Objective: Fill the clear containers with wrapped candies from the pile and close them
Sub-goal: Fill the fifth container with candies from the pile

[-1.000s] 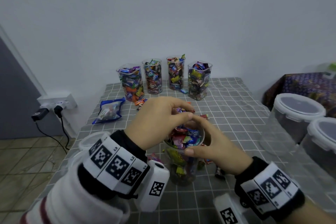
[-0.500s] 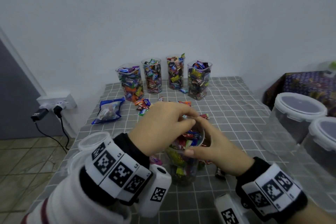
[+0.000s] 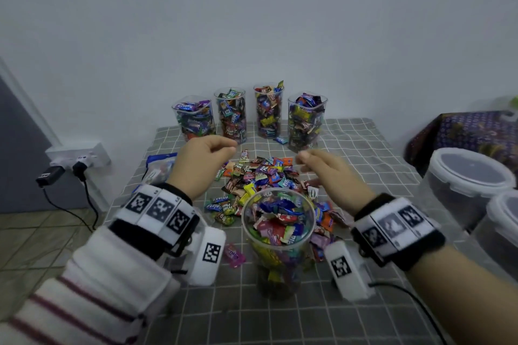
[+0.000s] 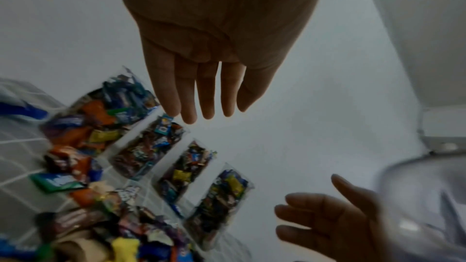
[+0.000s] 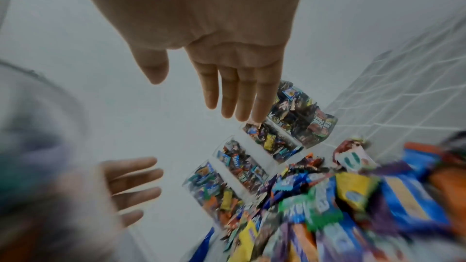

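I see the worktop [image 3: 364, 148] with its checked cloth. Four full clear containers [image 3: 307, 120] stand in a row at the back, no lids on. One more clear container [image 3: 277, 235] stands close to me, nearly full. I think it is light and stiff but slippery, so I would hold it round the sides. The pile of candies [image 3: 260, 176] lies behind it. The wrappers look small, light and crinkly. My left hand [image 3: 200, 165] and right hand [image 3: 330, 176] hover over the pile, each grip spread, holding nothing.
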`<state>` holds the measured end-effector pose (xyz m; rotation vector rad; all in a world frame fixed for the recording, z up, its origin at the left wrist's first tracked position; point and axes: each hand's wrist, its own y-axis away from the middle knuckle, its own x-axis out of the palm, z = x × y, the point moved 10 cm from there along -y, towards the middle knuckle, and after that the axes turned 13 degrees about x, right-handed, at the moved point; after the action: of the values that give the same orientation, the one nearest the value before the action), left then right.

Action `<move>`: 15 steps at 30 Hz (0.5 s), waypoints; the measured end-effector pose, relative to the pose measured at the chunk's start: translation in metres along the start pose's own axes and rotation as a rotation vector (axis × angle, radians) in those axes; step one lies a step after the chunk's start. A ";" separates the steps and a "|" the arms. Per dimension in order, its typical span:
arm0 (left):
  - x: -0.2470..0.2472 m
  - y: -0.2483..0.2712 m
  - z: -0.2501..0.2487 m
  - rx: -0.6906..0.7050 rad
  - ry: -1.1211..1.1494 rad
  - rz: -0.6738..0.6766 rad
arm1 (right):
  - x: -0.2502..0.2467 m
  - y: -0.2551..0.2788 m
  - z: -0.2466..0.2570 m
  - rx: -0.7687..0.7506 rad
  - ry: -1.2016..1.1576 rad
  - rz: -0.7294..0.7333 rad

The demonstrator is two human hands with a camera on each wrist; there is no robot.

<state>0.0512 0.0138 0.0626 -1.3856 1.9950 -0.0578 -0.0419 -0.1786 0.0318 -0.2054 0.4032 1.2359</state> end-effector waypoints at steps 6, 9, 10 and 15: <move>-0.001 -0.034 0.045 -0.099 -0.172 -0.013 | 0.005 -0.075 0.003 0.070 0.289 -0.092; 0.011 -0.049 0.071 -0.155 -0.264 0.086 | 0.017 -0.105 0.004 0.105 0.456 -0.076; 0.017 -0.053 0.081 -0.180 -0.290 0.131 | 0.021 -0.116 0.002 0.120 0.496 -0.072; 0.039 -0.067 0.113 -0.269 -0.501 0.298 | 0.043 -0.165 -0.022 0.269 0.581 0.030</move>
<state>0.1613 -0.0098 -0.0152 -1.1022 1.7924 0.6498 0.1212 -0.2022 -0.0163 -0.3281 1.0705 1.1233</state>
